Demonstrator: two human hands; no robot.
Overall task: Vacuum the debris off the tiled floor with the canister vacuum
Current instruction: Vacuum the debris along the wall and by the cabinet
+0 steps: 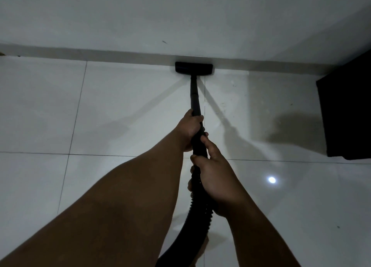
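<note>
A black vacuum wand [194, 95] runs forward from my hands to a flat black floor head [193, 68], which rests on the white tiled floor [120, 110] right against the skirting of the wall. My left hand [189, 129] grips the wand higher up. My right hand [214, 178] grips it just behind, where the ribbed black hose [197, 212] begins. The hose curves down and out of the bottom edge. Small specks of debris [232, 84] lie on the tile to the right of the wand. The canister is out of sight.
A white wall [180, 19] with a grey skirting strip [100, 54] closes the far side. A dark piece of furniture [349, 114] stands at the right edge. A bright lamp reflection [272, 180] shines on the glossy tile.
</note>
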